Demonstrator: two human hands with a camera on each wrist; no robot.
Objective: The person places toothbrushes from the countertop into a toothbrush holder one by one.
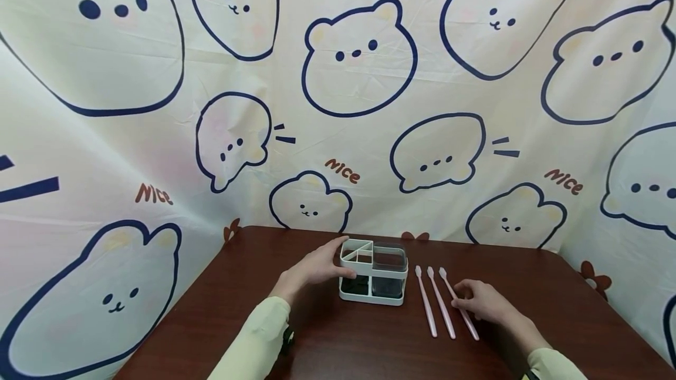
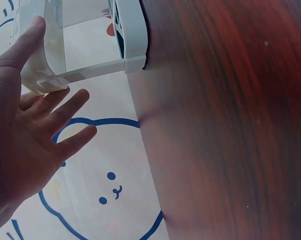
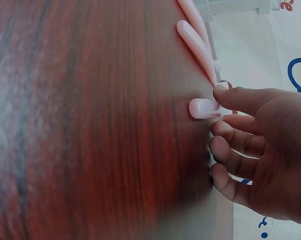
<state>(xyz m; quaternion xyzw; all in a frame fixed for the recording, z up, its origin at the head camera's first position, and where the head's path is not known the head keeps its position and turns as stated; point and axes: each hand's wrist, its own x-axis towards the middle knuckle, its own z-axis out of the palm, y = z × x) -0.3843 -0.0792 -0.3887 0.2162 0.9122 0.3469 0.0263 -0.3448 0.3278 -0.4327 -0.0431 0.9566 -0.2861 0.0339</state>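
A pale cloth (image 1: pixel 364 139) printed with blue-outlined cartoon heads is hanging behind and around the work area, with "Nice" repeating in brown letters. A dark reddish-brown table (image 1: pixel 211 333) with streaky grain is filling the lower middle. Two pale yellow sleeves, the left (image 1: pixel 253 339) and the right (image 1: pixel 551 365), are reaching in from the near side. A white two-tier holder (image 1: pixel 373 272) is standing upright near the table's far edge; slanting dividers are splitting the left part of its upper tier, and a clear greyish compartment is taking up the right. The left hand (image 1: pixel 315 265) is gripping the holder's left end, thumb pressing the front, fingers spreading at the side and back. The right hand (image 1: pixel 488 301) is pinching the rightmost toothbrush (image 1: pixel 469 325) by its handle, thumb and forefinger closing on it, other fingers bending loosely. Whether that brush is touching the table, the observer cannot tell. The middle toothbrush (image 1: pixel 441 304) and left toothbrush (image 1: pixel 426 304), both pink, are lying side by side just right of the holder, bristle ends pointing away from the person.
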